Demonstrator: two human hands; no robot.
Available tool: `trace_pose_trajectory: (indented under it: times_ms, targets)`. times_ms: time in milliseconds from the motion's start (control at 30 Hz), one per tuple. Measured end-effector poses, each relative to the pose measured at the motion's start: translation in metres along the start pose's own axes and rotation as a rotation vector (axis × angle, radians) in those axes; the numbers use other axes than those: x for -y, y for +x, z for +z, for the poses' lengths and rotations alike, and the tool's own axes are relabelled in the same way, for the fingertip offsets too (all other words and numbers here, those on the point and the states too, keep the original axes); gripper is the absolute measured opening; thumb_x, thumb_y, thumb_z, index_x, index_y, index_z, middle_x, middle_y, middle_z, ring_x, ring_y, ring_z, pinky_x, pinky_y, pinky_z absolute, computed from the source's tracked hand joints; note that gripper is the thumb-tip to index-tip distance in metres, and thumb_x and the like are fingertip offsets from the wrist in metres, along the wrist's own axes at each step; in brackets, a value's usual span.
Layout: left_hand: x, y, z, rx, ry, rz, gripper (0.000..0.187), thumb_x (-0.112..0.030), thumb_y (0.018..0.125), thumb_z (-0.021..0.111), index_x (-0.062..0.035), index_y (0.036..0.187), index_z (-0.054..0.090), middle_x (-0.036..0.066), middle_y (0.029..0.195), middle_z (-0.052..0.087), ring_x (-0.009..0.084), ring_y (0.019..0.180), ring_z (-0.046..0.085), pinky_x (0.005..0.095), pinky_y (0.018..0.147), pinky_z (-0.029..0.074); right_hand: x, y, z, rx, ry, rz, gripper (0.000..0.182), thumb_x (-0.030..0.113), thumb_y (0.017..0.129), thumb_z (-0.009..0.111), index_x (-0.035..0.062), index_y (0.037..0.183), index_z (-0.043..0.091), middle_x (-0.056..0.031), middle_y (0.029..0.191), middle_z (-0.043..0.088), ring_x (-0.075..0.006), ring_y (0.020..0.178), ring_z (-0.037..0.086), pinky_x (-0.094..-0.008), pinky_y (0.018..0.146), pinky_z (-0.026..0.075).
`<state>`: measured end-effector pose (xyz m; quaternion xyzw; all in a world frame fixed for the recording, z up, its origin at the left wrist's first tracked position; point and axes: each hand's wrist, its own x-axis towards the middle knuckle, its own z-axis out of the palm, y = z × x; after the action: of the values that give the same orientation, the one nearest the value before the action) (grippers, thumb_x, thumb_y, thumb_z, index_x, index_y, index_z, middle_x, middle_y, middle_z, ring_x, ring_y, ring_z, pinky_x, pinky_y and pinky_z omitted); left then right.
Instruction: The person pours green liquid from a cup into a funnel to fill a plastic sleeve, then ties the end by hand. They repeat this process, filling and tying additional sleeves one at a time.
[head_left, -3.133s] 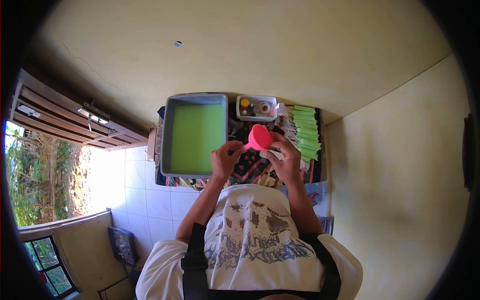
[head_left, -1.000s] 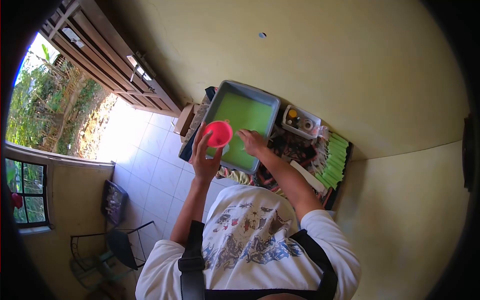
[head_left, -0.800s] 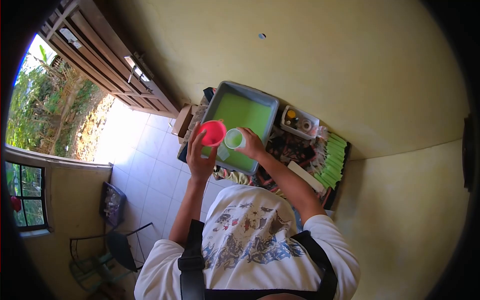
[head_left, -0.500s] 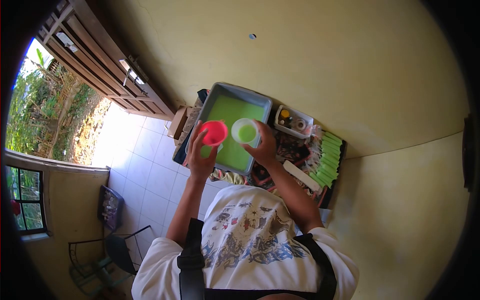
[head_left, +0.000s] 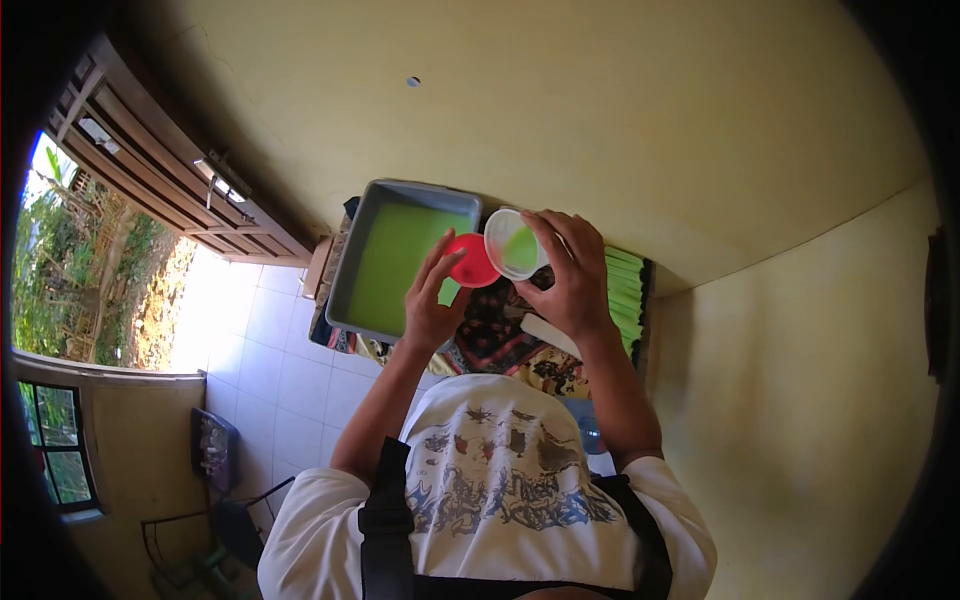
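Observation:
My left hand (head_left: pixel 435 302) has its fingers curled round the rim of a red funnel (head_left: pixel 468 262), held over the right edge of a grey basin (head_left: pixel 349 268). Green liquid (head_left: pixel 398 258) covers the basin's floor. In my right hand (head_left: pixel 575 272) is a translucent white cup (head_left: pixel 501 250), tilted, with some of the green liquid inside. The cup's rim is close beside the funnel, slightly higher in view. Both are above the patterned cloth (head_left: pixel 488 332); the funnel's lower end is hidden.
Filled green tubes (head_left: pixel 625 298) lie in a row at the table's right end, partly behind my right hand. A white strip (head_left: pixel 550 334) rests on the cloth near my right wrist. A wooden door (head_left: pixel 190 165) stands open at left, and a dark crate (head_left: pixel 215 450) sits on the floor.
Both hands have moved right relative to the basin, bringing the funnel and cup off its middle and closer together. The cup is now more tilted. My view has swung to the right.

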<state>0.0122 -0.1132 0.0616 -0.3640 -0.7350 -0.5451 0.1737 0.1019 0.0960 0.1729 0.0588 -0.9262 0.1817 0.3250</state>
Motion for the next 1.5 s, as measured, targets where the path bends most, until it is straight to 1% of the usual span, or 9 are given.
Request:
trace_pose_trajectory:
  times_ms: [100,400,533,833,900,1100,1200,1400,1500]
  targets:
    - [-0.013,0.007,0.016,0.010,-0.003,0.043,0.061,0.001,0.081,0.089,-0.0067,0.137,0.067,0.024,0.156,0.059,0.0406,0.140,0.062,0.0459,0.109,0.058,-0.008,0.001,-0.017,0.049,-0.074,-0.031,0.089,0.013,0.066,0.095,0.0170,0.148,0.061,-0.0028,0.141,0.063,-0.0245,0.136,0.058,-0.0531,0.121,0.038]
    - [-0.024,0.012,0.052,0.011,-0.072,0.033,0.059,0.003,0.084,0.086,-0.0083,0.139,0.067,0.021,0.159,0.057,0.0412,0.142,0.060,0.0468,0.113,0.055,-0.024,0.001,-0.041,0.093,-0.139,-0.045,0.088,0.011,0.069,0.093,0.0236,0.150,0.061,0.0014,0.139,0.063,-0.0223,0.139,0.057,-0.0558,0.127,0.030]
    - [-0.028,0.015,0.058,0.025,-0.040,0.051,0.065,0.002,0.081,0.090,-0.0088,0.140,0.065,0.023,0.157,0.058,0.0410,0.142,0.060,0.0467,0.112,0.055,-0.029,0.001,-0.046,0.102,-0.163,-0.060,0.088,0.009,0.068,0.093,0.0234,0.149,0.063,-0.0006,0.141,0.061,-0.0232,0.139,0.057,-0.0535,0.128,0.031]
    - [-0.028,0.023,0.067,0.001,-0.084,0.060,0.060,0.003,0.083,0.087,-0.0085,0.139,0.067,0.023,0.158,0.056,0.0409,0.142,0.060,0.0446,0.109,0.058,-0.039,0.006,-0.048,0.092,-0.166,-0.070,0.088,0.010,0.070,0.093,0.0243,0.150,0.062,-0.0001,0.142,0.061,-0.0225,0.139,0.057,-0.0534,0.128,0.030]
    - [-0.030,0.026,0.065,0.013,-0.073,0.052,0.064,0.005,0.081,0.087,-0.0091,0.140,0.066,0.023,0.157,0.058,0.0411,0.142,0.060,0.0454,0.111,0.056,-0.041,0.008,-0.047,0.094,-0.165,-0.072,0.087,0.010,0.070,0.093,0.0245,0.150,0.063,0.0001,0.142,0.061,-0.0224,0.140,0.057,-0.0533,0.128,0.030]
    - [-0.023,0.028,0.066,0.010,-0.060,0.098,0.066,0.005,0.081,0.087,-0.0092,0.141,0.065,0.023,0.156,0.059,0.0414,0.142,0.060,0.0458,0.111,0.056,-0.038,0.015,-0.048,0.061,-0.120,-0.067,0.080,0.005,0.072,0.090,0.0233,0.146,0.063,0.0008,0.138,0.064,-0.0219,0.138,0.059,-0.0568,0.127,0.031]
    - [-0.022,0.030,0.066,0.006,-0.053,0.099,0.065,0.005,0.081,0.087,-0.0085,0.141,0.065,0.024,0.156,0.058,0.0413,0.141,0.061,0.0458,0.110,0.056,-0.037,0.018,-0.050,0.056,-0.075,-0.009,0.081,0.009,0.073,0.092,0.0211,0.147,0.062,-0.0020,0.139,0.064,-0.0246,0.138,0.058,-0.0565,0.125,0.034]
    - [-0.016,0.030,0.061,0.003,-0.080,0.047,0.059,0.003,0.083,0.088,-0.0078,0.138,0.068,0.023,0.157,0.057,0.0416,0.142,0.060,0.0468,0.113,0.055,-0.059,0.006,-0.027,-0.074,0.225,0.163,0.087,0.016,0.070,0.097,0.0104,0.148,0.059,-0.0144,0.137,0.066,-0.0366,0.130,0.064,-0.0515,0.113,0.050]
    - [-0.012,0.027,0.056,-0.002,-0.079,0.023,0.061,0.004,0.083,0.087,-0.0073,0.139,0.067,0.023,0.156,0.058,0.0420,0.141,0.061,0.0471,0.111,0.056,-0.075,-0.010,-0.006,-0.204,0.352,0.257,0.086,0.016,0.073,0.097,0.0057,0.149,0.057,-0.0174,0.134,0.067,-0.0360,0.126,0.068,-0.0467,0.106,0.056]
